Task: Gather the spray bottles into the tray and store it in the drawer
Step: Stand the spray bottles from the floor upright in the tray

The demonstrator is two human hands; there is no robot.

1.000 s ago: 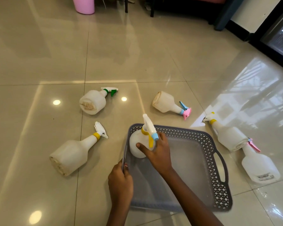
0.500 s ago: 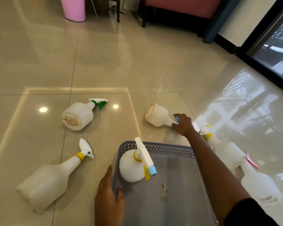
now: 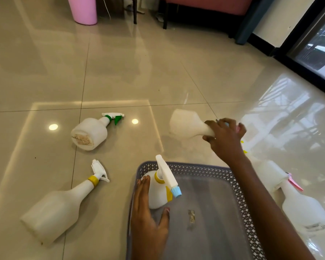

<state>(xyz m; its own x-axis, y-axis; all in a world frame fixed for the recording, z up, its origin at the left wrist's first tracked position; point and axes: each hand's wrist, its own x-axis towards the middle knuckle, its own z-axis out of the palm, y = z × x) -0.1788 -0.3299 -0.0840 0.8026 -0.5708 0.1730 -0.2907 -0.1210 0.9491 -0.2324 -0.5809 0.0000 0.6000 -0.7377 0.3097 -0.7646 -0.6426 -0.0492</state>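
Reaching forward over the tray's far rim, the right hand (image 3: 225, 136) is clenched around the neck of a white spray bottle (image 3: 186, 123), which is blurred and appears lifted off the floor, its base pointing left; its trigger head is hidden in the fist. The left hand (image 3: 148, 209) lies flat with fingers spread, released, its palm against the side of a round spray bottle with a yellow collar and blue nozzle (image 3: 160, 190) that stands upright in the near-left corner of the grey perforated tray (image 3: 204, 168). Six spray bottles can be counted: one in the tray, one in the right hand, and four lying on the glossy tiled floor (image 3: 139, 72). A squat bottle with a green trigger (image 3: 91, 133) lies left of centre, a long bottle with a yellow collar (image 3: 62, 205) lies nearer and further left, and two more lie right of the tray, partly hidden by the right forearm: a white bottle (image 3: 270, 171) and a bottle with a pink trigger (image 3: 306, 209). A pink bin (image 3: 83, 9) stands far back, beside dark chair legs (image 3: 135, 10), a red-upholstered seat (image 3: 204, 4) and a glass door (image 3: 319, 40).
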